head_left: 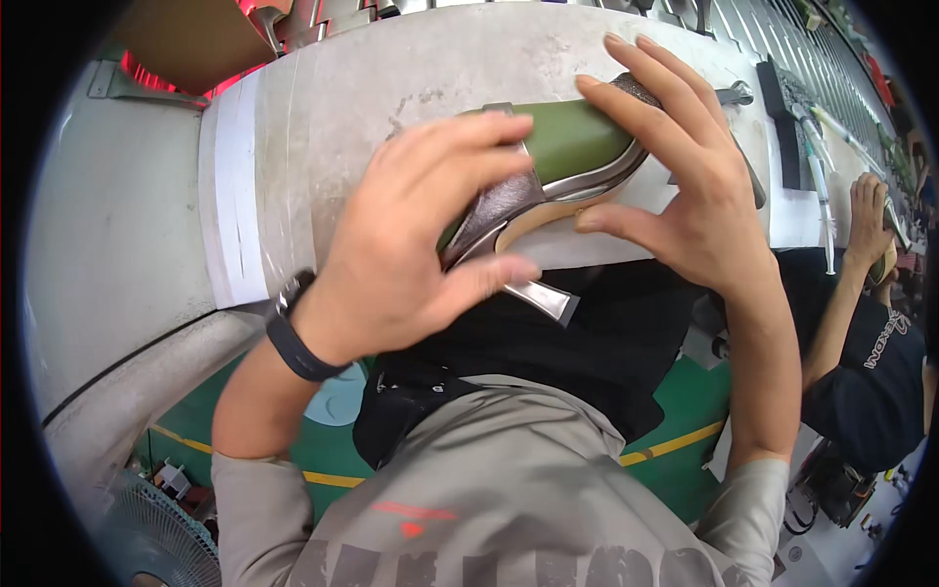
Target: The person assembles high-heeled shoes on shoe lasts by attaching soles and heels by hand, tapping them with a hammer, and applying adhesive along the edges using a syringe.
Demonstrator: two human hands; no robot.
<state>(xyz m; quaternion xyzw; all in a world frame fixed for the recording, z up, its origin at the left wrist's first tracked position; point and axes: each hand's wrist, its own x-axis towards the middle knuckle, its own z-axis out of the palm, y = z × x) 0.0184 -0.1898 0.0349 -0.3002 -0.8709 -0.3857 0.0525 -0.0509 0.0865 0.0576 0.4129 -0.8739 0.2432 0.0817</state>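
Observation:
A green high-heeled shoe [577,137] lies tilted at the near edge of the pale worktop, its tan sole [553,223] turned partly towards me. Metallic trim runs along it, with a textured dark band across the middle and a similar patch [636,88] at the toe. The slim silver heel [546,299] sticks out past the worktop edge. My left hand [401,225] wraps the rear of the shoe, fingers over the band and thumb by the heel; it is slightly blurred. Around the toe end, my right hand [690,157] has its fingers spread, thumb close to the sole.
The worktop [342,98] has white tape strips [235,196] on its left. Beyond my right hand lie a metal tool [736,94], a black block [785,127] and several pens [822,186]. At right, a co-worker's hand [869,220] holds a shoe. A fan [156,533] stands lower left.

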